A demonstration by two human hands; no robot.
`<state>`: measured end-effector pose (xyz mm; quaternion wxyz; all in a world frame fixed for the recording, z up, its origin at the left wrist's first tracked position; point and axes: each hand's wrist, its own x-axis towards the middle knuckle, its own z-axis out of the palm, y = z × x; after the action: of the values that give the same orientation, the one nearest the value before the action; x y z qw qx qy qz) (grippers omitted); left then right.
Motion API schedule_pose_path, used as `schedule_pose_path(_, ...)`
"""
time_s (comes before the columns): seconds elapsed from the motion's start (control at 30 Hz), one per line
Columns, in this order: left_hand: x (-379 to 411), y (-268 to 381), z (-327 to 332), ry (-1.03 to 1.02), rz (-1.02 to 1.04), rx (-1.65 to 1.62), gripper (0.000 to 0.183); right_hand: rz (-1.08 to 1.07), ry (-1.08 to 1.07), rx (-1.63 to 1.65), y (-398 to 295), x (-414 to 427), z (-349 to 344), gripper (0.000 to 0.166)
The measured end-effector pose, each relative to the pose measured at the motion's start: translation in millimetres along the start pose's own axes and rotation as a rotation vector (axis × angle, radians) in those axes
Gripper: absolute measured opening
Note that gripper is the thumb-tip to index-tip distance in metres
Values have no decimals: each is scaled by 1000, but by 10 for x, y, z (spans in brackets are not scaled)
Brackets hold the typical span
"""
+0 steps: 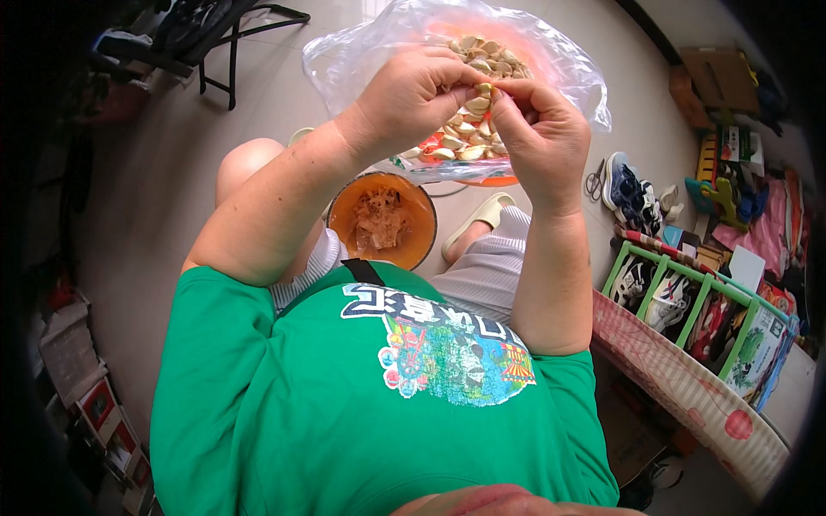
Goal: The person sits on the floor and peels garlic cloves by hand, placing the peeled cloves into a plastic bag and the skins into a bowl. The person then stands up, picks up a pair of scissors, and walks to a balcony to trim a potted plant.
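Note:
My left hand and my right hand meet at the fingertips, pinching a small garlic clove between them. Just below their fingers are many garlic cloves, some pale and peeled-looking, others at the back in dry brownish skin. They lie in a clear plastic bag spread over an orange-red container, whose rim shows at the near side. Nearer my body, an orange-yellow bin holds papery brown skins and crumpled plastic.
On the floor at the right are scissors and sneakers. A green rack holding shoes stands beside a patterned cloth. A black-framed folding stand is at the upper left. My slippered foot is right of the bin.

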<state>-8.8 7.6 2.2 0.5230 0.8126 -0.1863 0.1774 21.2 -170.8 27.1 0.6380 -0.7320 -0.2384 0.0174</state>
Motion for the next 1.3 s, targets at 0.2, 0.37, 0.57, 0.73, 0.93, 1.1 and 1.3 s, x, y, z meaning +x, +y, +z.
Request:
schedule_pose_path(0.2,-37,16,70,16,-306,-410,16,23,37,-5,-20,14,35,6)
schedule_pose_path(0.37,-20,77,78,39,-594,-834,22,98,99,111,2,22,70,6)
schedule_pose_path(0.57,15,75,30,65,-622,-1086,28,146,51,231,77,24,34,7)
schedule_pose_path(0.73,16,39,-20,25,-582,-1158,29,199,2,210,56,23,32,7)
schedule_pose_path(0.93,8,22,-26,48,-564,-1190,31,307,-37,418,31,28,3,13)
schedule_pose_path(1.1,-6,0,-37,-26,-543,-1151,31,265,-96,467,-33,41,50,17)
schedule_pose_path(1.3,5,-40,32,-24,-494,-1061,30,82,-33,247,72,26,47,11)
